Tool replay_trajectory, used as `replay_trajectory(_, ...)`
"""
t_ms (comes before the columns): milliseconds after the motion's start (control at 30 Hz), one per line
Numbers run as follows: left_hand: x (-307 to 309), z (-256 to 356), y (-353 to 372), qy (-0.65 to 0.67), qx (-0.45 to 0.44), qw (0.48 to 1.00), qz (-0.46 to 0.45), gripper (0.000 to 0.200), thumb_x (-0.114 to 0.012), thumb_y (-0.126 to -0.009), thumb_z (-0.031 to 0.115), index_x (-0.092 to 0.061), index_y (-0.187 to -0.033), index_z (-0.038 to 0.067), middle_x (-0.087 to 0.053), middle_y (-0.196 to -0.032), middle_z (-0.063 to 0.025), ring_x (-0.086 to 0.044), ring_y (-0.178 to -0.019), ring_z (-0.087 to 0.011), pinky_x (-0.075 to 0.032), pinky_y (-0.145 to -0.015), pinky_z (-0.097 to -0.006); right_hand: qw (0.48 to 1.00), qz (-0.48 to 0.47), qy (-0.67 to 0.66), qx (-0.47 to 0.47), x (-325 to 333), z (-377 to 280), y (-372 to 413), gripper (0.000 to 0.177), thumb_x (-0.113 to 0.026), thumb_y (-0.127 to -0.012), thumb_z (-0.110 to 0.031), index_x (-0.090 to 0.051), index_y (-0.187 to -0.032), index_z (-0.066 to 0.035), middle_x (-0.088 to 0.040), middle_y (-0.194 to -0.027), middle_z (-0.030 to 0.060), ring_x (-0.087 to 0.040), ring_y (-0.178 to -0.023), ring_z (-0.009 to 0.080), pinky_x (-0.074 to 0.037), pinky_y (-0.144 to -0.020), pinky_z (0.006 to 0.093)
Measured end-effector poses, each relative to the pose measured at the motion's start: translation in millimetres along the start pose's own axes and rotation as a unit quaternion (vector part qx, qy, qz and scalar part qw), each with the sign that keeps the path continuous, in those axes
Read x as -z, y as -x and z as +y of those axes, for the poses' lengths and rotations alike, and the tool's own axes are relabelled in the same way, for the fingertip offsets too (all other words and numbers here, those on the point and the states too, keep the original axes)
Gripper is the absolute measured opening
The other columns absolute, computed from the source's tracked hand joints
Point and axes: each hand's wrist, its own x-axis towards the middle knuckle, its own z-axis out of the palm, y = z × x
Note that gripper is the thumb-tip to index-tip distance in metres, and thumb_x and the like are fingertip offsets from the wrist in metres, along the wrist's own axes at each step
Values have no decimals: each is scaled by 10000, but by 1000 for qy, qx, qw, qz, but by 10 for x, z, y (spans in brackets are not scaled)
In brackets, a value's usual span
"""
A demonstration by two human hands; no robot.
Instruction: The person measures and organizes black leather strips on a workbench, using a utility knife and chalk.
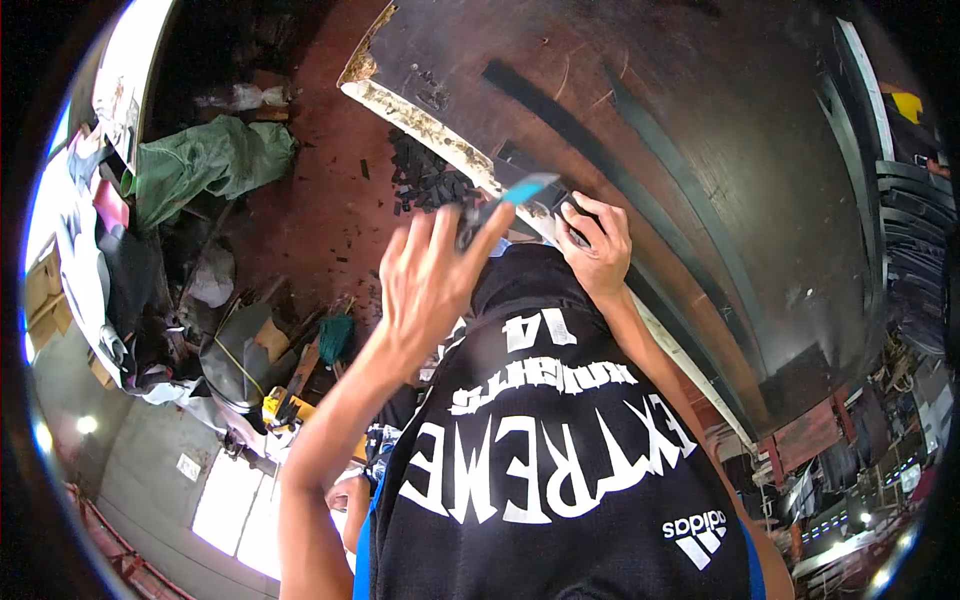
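Observation:
My left hand (425, 265) is at the near edge of the dark table (690, 60), closed around a knife (527, 190). The knife is blurred, with a pointed grey tip and a teal part; its dark lower part is mostly behind my fingers. Across from it, my right hand (600, 245) has curled fingers pinching a short black piece (575, 222) at the table's pale, worn edge. The knife tip points toward that hand, just short of its fingertips. Long black strips (560, 115) lie across the tabletop beyond and to the right.
Many small black offcuts (425, 175) are heaped on the reddish floor (340, 130) below the edge. Green sheeting (215, 165) and scrap crowd the left. Curved black strips (915, 240) are stacked at the far right. Part of another person's arm (345, 500) shows at lower left.

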Motion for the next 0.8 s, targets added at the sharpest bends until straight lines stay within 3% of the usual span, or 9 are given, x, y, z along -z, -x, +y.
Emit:
replay_trajectory(67, -30, -68, -212, -5, -14, 1000, 10, 506, -707, -769, 208, -655, -1272, 235, -593, -979, -84, -567, -838, -244, -436, -717, -365, 1000, 6, -3, 1, -7, -2, 10, 314, -801, -692, -21, -723, -984, -104, -681, -1063, 51, -641, -911, 257, -536, -783, 346)
replay_trajectory(100, -26, -88, -240, -6, -14, 1000, 14, 506, -707, -769, 208, -655, -1272, 235, -593, -979, -84, -567, -838, -244, -436, -717, -365, 1000, 9, -2, 4, -14, 10, 13, 314, -801, -692, -21, -723, -984, -104, -681, -1063, 51, -641, -911, 257, -536, -783, 346)
replay_trajectory(167, -17, -109, -250, -11, -48, 999, -11, 489, -627, -790, 62, -657, -1263, 182, -564, -959, -85, -544, -893, -227, -425, -767, -355, 1000, 15, -6, 17, -30, 20, 29, 324, -794, -700, -15, -715, -1002, -100, -672, -1080, 62, -639, -930, 267, -535, -795, 350)
replay_trajectory(200, -24, -156, -177, -43, -60, 997, -21, 490, -686, -746, 185, -663, -1235, 215, -590, -970, -87, -560, -895, -242, -429, -759, -367, 1000, 18, -4, 15, -33, 12, 25, 324, -794, -700, -15, -715, -1002, -100, -672, -1080, 62, -639, -930, 267, -535, -795, 350)
replay_trajectory(300, 92, -191, 56, -23, -25, 995, -89, 486, -682, -749, 176, -661, -1232, 224, -586, -963, -88, -567, -892, -250, -427, -753, -376, 1000, 14, 14, 22, -14, -5, 26, 319, -785, -714, -19, -709, -1014, -96, -663, -1102, 74, -638, -955, 275, -535, -806, 352)
replay_trajectory(467, -3, 40, 121, 28, 38, 997, -53, 564, -699, -773, 131, -622, -1322, 236, -607, -891, -97, -587, -708, -231, -531, -588, -375, 1000, 5, 14, 19, -24, -5, 32, 307, -776, -726, -33, -703, -1017, -99, -658, -1107, 73, -637, -974, 274, -540, -828, 360)
replay_trajectory(567, -77, 138, -34, -18, 9, 1000, -10, 514, -691, -785, 150, -643, -1291, 234, -611, -1005, -105, -585, -834, -239, -476, -699, -380, 1000, 3, 17, 17, -24, -12, 31, 304, -777, -722, -31, -702, -1008, -99, -657, -1100, 71, -636, -974, 273, -542, -828, 362)
replay_trajectory(667, -67, 99, -187, -17, 20, 999, -22, 494, -685, -784, 159, -651, -1273, 223, -599, -1023, -104, -571, -897, -250, -436, -758, -386, 1000, 3, 23, 19, -27, -11, 29, 298, -778, -719, -31, -699, -999, -97, -657, -1094, 72, -635, -972, 273, -543, -820, 363)
replay_trajectory(800, 151, 4, -51, -41, -7, 993, -112, 526, -672, -775, 120, -634, -1291, 212, -593, -996, -109, -589, -902, -267, -461, -762, -407, 1000, -1, 14, 14, -20, 5, 36, 294, -778, -725, -37, -697, -1001, -97, -656, -1095, 71, -635, -970, 273, -542, -816, 362)
